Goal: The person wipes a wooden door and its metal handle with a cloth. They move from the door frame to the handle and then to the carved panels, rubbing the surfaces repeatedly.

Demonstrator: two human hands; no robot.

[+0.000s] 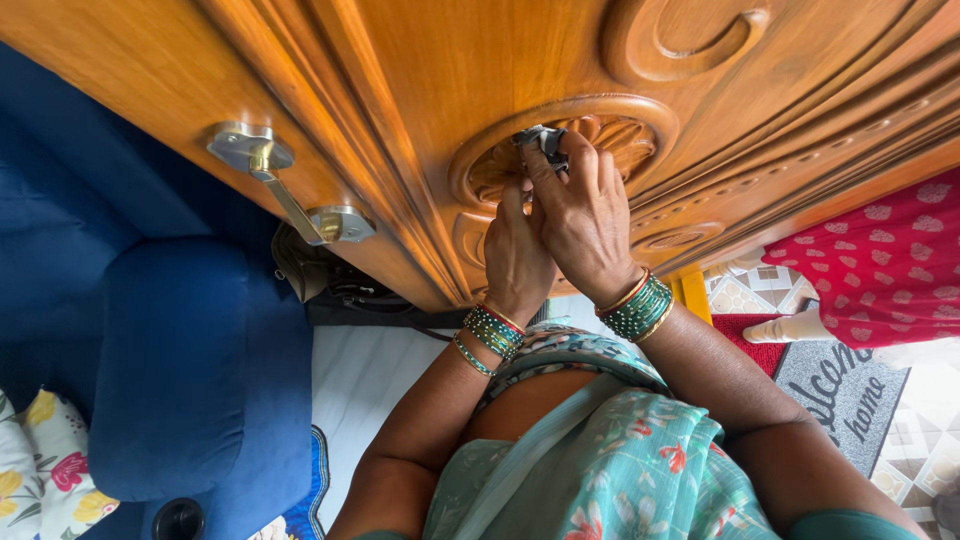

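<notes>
— Hands first: where are they?

— Both are up against the carved wooden door [420, 70], at the round flower carving in its middle. The right hand [585, 215] lies over a small dark metal fitting [541, 139] set in that carving, with its fingers [560, 165] bent round it and pressed onto it, so it is pinching the fitting. The left hand [515, 250] is just beside and a little below, touching the right one, its fingertips up at the lower edge of the carving. Whether the left actually holds anything I cannot tell; the right hand hides its fingertips.

— Anything on the wrists?

— Green bangles [640, 308] with a gold edge on the right wrist, and a similar stack on the left.

— What else is on the door?

— A brass latch [290, 195], well to the left of the hands, with a plate at each end and a bar between.

— And round about?

— A blue sofa [190, 370] stands to the left, with a floral cushion [40, 470] at its lower corner. To the right, red patterned cloth [880, 265] hangs near the door's edge, and a grey doormat [845, 390] lies on the tiled floor below it.
</notes>
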